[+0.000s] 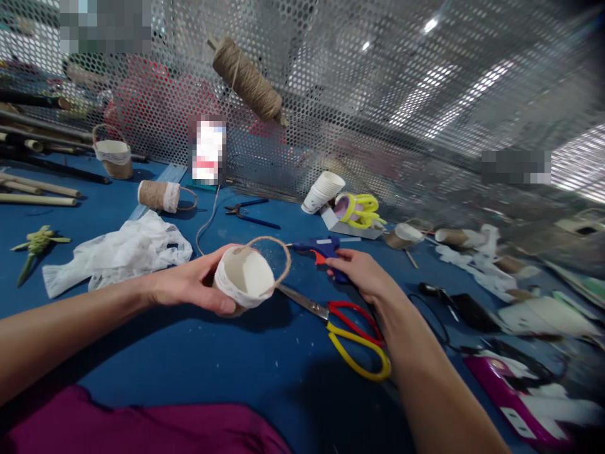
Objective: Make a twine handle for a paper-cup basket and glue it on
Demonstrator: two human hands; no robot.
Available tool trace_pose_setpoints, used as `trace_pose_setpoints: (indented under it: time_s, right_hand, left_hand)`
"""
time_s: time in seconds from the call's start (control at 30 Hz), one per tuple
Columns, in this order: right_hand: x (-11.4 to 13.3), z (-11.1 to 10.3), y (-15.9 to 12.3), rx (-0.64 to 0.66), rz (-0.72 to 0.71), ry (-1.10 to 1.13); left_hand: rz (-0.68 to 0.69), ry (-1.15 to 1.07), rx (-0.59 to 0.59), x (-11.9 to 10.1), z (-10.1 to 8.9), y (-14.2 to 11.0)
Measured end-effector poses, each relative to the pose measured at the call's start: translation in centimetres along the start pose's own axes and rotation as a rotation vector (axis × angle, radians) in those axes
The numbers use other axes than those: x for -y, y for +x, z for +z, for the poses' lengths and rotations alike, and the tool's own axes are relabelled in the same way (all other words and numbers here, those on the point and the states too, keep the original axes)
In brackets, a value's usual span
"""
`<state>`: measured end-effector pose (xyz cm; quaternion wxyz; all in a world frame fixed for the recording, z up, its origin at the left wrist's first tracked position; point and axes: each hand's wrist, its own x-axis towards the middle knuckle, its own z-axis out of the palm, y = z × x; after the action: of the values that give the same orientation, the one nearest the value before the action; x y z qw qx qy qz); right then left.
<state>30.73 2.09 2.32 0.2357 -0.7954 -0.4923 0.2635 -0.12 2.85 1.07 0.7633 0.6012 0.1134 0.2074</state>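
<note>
1. Shows marks on stacked white cups (322, 193), too small to read.
2. Grips lace-trimmed cup (243, 282) in left hand (201, 280), thumb on near side, twine handle (287, 261) toward blue glue gun (326, 244).
3. Grips that gun in right hand (362, 271), fingers curled.
4. Has scissors (314, 307) between forearms on blue surface (255, 366); perforated metal screen (331, 82) behind.

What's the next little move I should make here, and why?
Probably ease the cup slightly left with your left hand: its twine handle bulges toward the nozzle of the glue gun in your right hand. They look very close, perhaps touching, so they might catch.
</note>
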Motion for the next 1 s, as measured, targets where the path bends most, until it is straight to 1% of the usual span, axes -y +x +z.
trace_pose_setpoints:
  time_s: [0.07,0.17,0.2,0.27,0.3,0.37,0.47,0.63,0.83,1.0]
  right_hand:
    - [0.6,-0.2,-0.9,0.03,-0.011,0.153]
    - [1.7,-0.6,-2.9,0.082,-0.044,0.316]
    - [2.0,-0.6,-3.6,0.114,-0.058,0.367]
    - [2.4,-0.5,-5.2,0.239,-0.076,0.507]
    - [2.6,-0.4,-5.9,0.276,-0.081,0.547]
    - [2.6,0.0,-7.1,0.29,-0.116,0.585]
    - [2.4,0.6,-8.1,0.28,-0.15,0.589]
    - [2.4,1.4,-8.5,0.294,-0.177,0.527]
    - [2.9,1.9,-9.6,0.187,-0.233,0.442]
    - [3.2,1.9,-9.8,0.127,-0.227,0.345]
  left_hand:
    - [0.025,-0.013,-0.004,0.2,0.0,0.1]
    - [0.046,-0.007,-0.035,0.2,0.0,0.2]
    - [0.041,0.003,-0.047,0.2,-0.1,0.2]
    - [0.021,0.03,-0.063,0.0,-0.2,0.1]
    - [0.016,0.042,-0.069,-0.1,-0.2,0.1]
    - [0.025,0.045,-0.077,-0.2,-0.3,0.1]
    - [0.043,0.002,-0.077,-0.2,-0.4,0.1]
    - [0.013,-0.029,-0.052,-0.3,-0.4,0.1]
    - [0.011,-0.01,-0.05,-0.7,-0.3,0.2]
    - [-0.022,-0.005,-0.068,-0.7,-0.4,0.1]
